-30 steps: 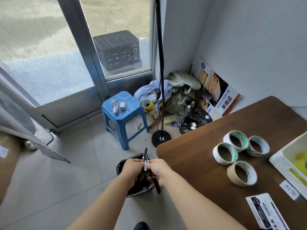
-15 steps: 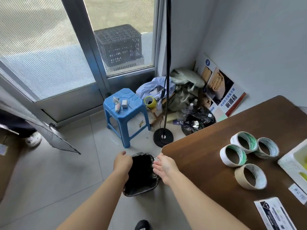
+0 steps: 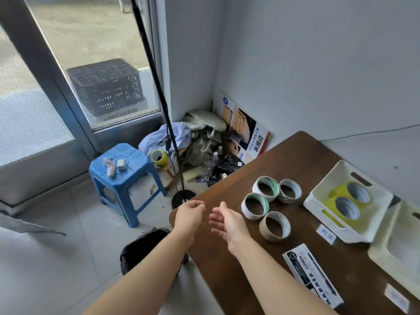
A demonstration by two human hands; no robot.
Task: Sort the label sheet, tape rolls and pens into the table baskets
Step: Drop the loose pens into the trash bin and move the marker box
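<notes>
Both hands, left hand [image 3: 189, 215] loosely curled and right hand [image 3: 227, 222] spread, hover empty above the worktop [image 3: 227, 264] corner. Four tape rolls [image 3: 269, 206] lie just right of them; beyond, a basket [image 3: 318, 202] holds yellow rolls [image 3: 345, 201].

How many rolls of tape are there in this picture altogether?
7 visible. Four sit loose on the table. Two yellow ones lie in the white basket. One yellow roll is among the floor clutter, which may hide more.
</notes>
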